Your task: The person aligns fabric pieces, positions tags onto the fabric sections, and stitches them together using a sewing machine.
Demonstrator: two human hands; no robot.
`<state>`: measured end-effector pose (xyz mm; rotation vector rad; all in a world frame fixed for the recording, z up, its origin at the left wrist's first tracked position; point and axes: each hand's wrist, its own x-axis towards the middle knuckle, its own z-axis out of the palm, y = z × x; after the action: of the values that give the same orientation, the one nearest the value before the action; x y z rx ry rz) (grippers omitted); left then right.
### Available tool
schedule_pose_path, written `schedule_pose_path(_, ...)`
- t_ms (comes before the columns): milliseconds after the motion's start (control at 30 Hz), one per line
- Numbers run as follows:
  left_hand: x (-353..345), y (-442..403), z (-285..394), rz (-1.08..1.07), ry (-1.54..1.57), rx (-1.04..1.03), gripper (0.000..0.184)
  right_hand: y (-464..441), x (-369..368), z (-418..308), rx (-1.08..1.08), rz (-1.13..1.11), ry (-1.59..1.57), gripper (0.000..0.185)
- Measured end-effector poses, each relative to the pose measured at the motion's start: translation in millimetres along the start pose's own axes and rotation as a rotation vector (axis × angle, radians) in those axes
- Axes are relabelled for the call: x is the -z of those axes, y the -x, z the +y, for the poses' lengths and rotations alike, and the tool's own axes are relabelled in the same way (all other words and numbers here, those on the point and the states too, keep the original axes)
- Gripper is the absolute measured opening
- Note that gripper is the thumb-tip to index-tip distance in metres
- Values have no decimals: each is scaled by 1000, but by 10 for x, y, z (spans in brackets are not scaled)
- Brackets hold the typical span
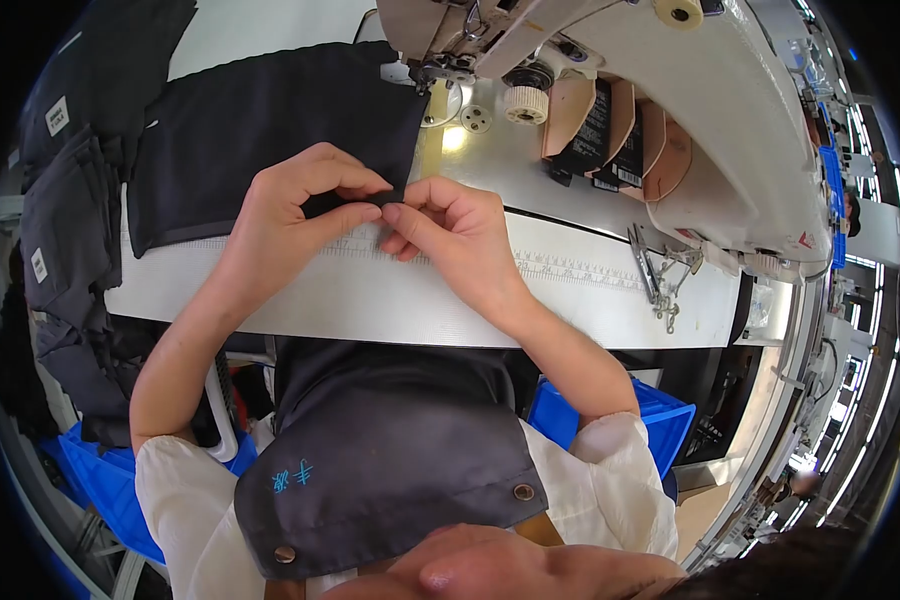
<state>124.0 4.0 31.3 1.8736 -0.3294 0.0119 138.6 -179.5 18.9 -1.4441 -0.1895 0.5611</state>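
A dark fabric panel lies across the sewing table, its right end near the sewing machine's needle area. My left hand pinches the panel's near right corner between thumb and fingertips. Right beside it, my right hand closes thumb and bent fingers on the same corner. The fingertips of both hands almost meet there, and the fold of cloth between them is mostly hidden. Under my hands runs a ruler strip printed along the white table edge.
Stacked dark garment pieces with white labels hang at the left. The machine body arches over the right side, with cardboard pieces and black tags beneath it. Small metal snips lie at right. Blue bins stand below the table.
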Motion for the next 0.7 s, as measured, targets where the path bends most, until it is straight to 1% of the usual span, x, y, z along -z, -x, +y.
schedule_pose_path(100,7,18,-23,-26,73,52,18,7,-9,17,3,2,-14,10)
schedule_pose_path(200,-9,37,34,-10,-26,28,18,13,-12,14,2,8,-13,9)
schedule_pose_path(300,-29,57,-12,47,-447,-388,20,24,-1,13,9,-4,-15,10)
schedule_pose_path(367,-60,70,-11,56,-515,-429,21,29,10,7,15,-14,-26,13)
schedule_pose_path(467,-46,65,5,42,-586,-495,21,40,18,-53,-71,-19,-235,20)
schedule_pose_path(500,-36,62,7,34,-604,-517,20,37,17,-52,-63,-22,-203,22)
schedule_pose_path(567,-26,55,-30,33,-608,-553,22,23,15,-49,-48,-30,-141,26)
schedule_pose_path(600,-28,61,-42,33,-611,-571,23,22,27,-41,-65,-42,-165,25)
schedule_pose_path(700,-76,95,-21,93,-707,-434,23,19,66,-26,-106,-64,-212,24)
